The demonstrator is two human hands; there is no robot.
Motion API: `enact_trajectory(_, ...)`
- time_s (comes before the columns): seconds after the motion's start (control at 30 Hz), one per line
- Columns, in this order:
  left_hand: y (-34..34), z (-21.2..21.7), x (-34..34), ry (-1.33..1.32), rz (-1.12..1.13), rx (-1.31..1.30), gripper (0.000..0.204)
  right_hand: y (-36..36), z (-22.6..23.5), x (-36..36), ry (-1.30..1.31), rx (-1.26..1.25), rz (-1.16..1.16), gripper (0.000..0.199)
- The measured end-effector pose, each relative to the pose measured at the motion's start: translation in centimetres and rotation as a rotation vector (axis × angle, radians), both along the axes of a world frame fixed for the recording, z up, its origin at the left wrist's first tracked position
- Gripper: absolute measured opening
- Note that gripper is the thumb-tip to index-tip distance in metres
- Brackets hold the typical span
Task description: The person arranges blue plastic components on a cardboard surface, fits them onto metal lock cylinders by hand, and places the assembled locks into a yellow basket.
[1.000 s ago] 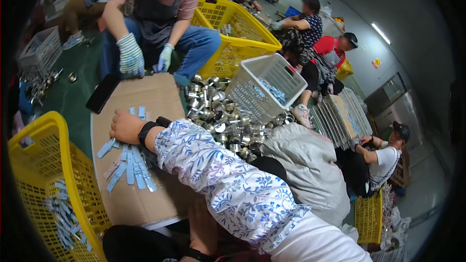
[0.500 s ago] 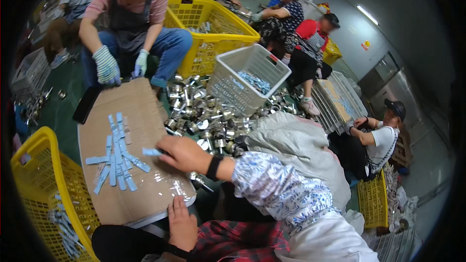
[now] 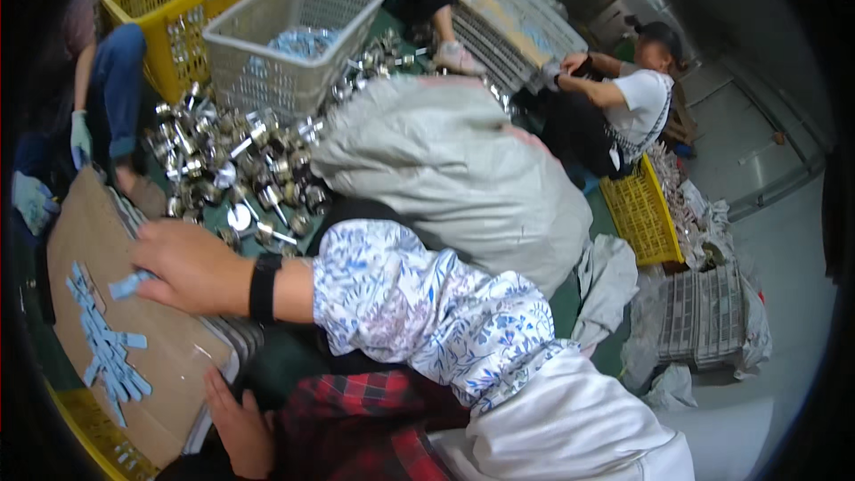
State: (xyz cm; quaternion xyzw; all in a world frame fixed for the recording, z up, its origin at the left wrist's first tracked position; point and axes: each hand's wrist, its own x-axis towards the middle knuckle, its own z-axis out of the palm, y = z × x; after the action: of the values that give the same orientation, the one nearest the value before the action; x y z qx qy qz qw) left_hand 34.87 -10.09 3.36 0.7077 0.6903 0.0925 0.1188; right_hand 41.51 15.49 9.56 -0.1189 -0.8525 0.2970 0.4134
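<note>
My right hand (image 3: 198,269), coming from a blue floral sleeve with a dark wristband, is closed in a pinch on a light blue strip (image 3: 131,284). It is over the right part of a brown cardboard sheet (image 3: 169,352). Left of it, a loose heap of similar light blue strips (image 3: 109,358) lies crisscrossed on the cardboard. My left hand (image 3: 240,432) rests at the near edge of the cardboard, its fingers stretched out and holding nothing. What supports the cardboard is mostly hidden; greyish layers show beneath its right edge.
Shiny metal parts with stems (image 3: 233,174) are heaped beyond the cardboard. A grey crate (image 3: 267,89) with blue strips and a yellow crate (image 3: 169,53) stand behind them. A pale sack (image 3: 454,169) lies to the right. A gloved co-worker (image 3: 125,80) sits at far left; another person (image 3: 614,93) sits at right.
The view has swung right, so the cardboard, crates and metal parts appear farther left. My right hand still pinches the blue strip; my left hand stays at the cardboard's edge.
</note>
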Motion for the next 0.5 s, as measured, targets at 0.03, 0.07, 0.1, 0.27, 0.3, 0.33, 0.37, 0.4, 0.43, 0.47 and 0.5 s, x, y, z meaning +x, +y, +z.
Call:
enact_trajectory(0.03,0.3,0.0,0.3,-0.028,0.057,-0.051,0.046,-0.2,0.2,0.6,0.010,-0.018,-0.009,0.023)
enact_trajectory(0.07,-0.1,0.8,0.6,-0.014,0.054,-0.062,0.046,-0.7,0.7,1.4,0.015,-0.008,0.001,0.022)
enact_trajectory(0.1,0.2,1.9,1.0,0.024,0.020,-0.089,0.045,-0.2,1.7,1.6,0.028,0.039,0.011,0.021)
enact_trajectory(0.27,-0.1,0.8,1.5,0.043,-0.049,-0.105,0.047,-0.6,-1.9,2.8,-0.181,0.060,0.061,0.023)
enact_trajectory(0.3,-0.6,0.1,1.3,0.041,-0.039,-0.092,0.047,-1.0,-1.7,2.8,-0.187,0.049,0.076,0.023)
enact_trajectory(0.33,-0.7,0.5,1.4,0.010,-0.013,-0.132,0.046,-1.2,-1.4,2.7,-0.201,0.062,0.078,0.024)
enact_trajectory(0.37,-0.7,0.6,1.3,0.015,-0.017,-0.112,0.045,-1.3,-1.3,2.4,-0.200,0.061,0.077,0.025)
enact_trajectory(0.4,-0.7,0.8,1.4,0.013,-0.018,-0.098,0.044,-1.5,-1.1,2.4,-0.205,0.054,0.082,0.026)
enact_trajectory(0.43,-0.5,0.9,1.4,0.015,-0.016,-0.081,0.044,-1.7,-1.1,2.3,-0.204,0.071,0.082,0.026)
enact_trajectory(0.47,-0.5,1.0,1.3,0.009,-0.021,-0.081,0.042,-1.8,-1.2,2.1,-0.205,0.062,0.094,0.026)
enact_trajectory(0.5,-0.4,1.2,1.3,0.000,-0.024,-0.082,0.041,-1.8,-0.8,2.0,-0.208,0.052,0.109,0.026)
